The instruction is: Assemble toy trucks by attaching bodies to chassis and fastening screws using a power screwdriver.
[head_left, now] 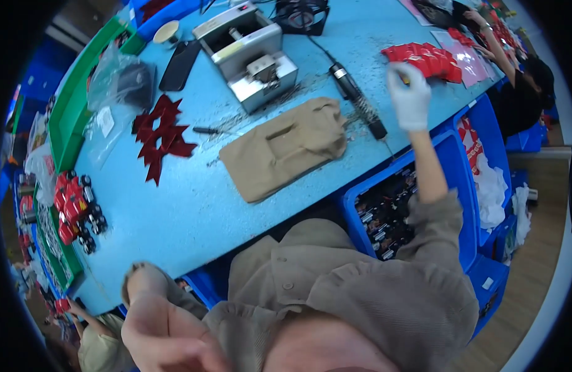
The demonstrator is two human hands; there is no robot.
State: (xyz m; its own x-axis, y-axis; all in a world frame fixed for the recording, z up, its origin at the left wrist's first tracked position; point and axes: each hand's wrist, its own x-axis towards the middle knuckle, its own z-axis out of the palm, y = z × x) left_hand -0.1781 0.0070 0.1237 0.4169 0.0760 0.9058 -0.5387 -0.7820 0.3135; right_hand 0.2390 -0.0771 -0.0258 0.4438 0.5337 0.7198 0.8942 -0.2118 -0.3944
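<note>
My right hand (409, 99), in a white glove, is raised over the table's right side, thumb and fingertips curled together. It is at the near edge of a pile of glossy red plastic parts (422, 61); whatever is between its fingertips is too small to make out. My bare left hand (168, 332) is close to the camera at the lower left, off the table, fingers loosely extended and nothing visible in it. A black electric screwdriver (359, 102) with a cord lies left of the glove. Beside it a folded brown cloth (280, 149) rests on the tabletop.
On the blue table (168, 217) stand a metal fixture (252, 59), a phone (179, 66), dark red pointed parts (162, 133) and red toy vehicles (75, 208). Green trays (69, 127) line the left. Blue bins (351, 214) hold parts below the right edge. Other people work nearby.
</note>
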